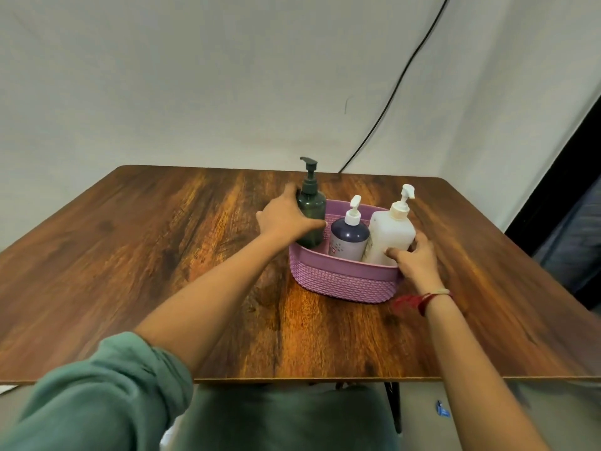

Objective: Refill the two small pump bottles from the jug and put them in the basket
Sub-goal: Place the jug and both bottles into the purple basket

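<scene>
A pink woven-look basket (344, 284) stands on the wooden table. Three pump bottles stand upright in it. On the basket's left side is the dark green bottle (311, 208) with a black pump, and my left hand (286, 221) grips its body. The dark purple bottle (349, 237) with a white pump sits in the middle, untouched. At the right is the larger white bottle (392, 236), the jug, held low on its body by my right hand (414, 260). Its base is hidden by the basket wall.
The brown wooden table (162, 255) reaches to a white backdrop, down which a black cable (390, 99) runs behind the far edge. A dark opening lies at the right. A red thread band circles my right wrist (426, 301).
</scene>
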